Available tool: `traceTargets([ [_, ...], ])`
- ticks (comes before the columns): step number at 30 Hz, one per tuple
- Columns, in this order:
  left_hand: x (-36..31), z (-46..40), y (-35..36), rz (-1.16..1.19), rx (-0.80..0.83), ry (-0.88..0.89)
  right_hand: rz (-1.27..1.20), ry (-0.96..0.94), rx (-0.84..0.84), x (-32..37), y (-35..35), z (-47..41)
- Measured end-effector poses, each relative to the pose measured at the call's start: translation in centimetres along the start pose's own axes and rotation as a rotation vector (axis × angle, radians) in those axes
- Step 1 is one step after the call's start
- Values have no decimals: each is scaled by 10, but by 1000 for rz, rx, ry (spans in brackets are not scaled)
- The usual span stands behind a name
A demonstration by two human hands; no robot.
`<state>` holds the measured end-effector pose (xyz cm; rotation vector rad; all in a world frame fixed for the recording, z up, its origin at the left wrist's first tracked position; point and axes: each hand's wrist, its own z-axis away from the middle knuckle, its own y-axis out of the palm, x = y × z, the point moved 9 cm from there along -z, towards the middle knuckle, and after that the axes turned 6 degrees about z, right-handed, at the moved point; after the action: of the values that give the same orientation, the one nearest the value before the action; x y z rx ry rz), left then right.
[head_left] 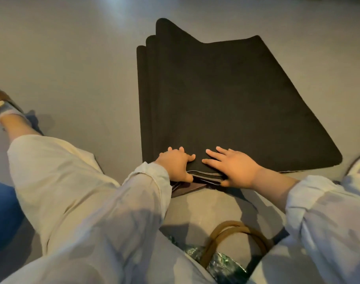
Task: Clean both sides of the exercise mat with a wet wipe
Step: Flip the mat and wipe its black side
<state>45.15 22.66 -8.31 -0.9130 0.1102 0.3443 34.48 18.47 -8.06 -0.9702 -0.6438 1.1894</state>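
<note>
A black exercise mat (226, 103) lies folded in several layers on the grey floor, its stacked edges staggered at the left and far side. Both hands are at its near edge. My left hand (176, 163) lies on top with fingers curled, its thumb tucked under the top layers, gripping them. My right hand (232, 166) rests on top with fingers spread and straight, its thumb below the edge of the layers. No wet wipe shows anywhere.
My left leg in beige trousers (72, 181) stretches out to the left, ending in a sandalled foot (0, 105). A bag with brown handles (232, 238) and green patterned fabric sits near my lap. Grey floor (72, 58) surrounds the mat.
</note>
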Motion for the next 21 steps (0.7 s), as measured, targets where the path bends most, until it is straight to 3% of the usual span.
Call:
traceTargets([
  [12, -1, -5, -20, 77, 48, 40, -2, 298, -345, 22, 12, 24],
  [21, -4, -6, -23, 91, 68, 69, 31, 167, -329, 14, 1, 1],
])
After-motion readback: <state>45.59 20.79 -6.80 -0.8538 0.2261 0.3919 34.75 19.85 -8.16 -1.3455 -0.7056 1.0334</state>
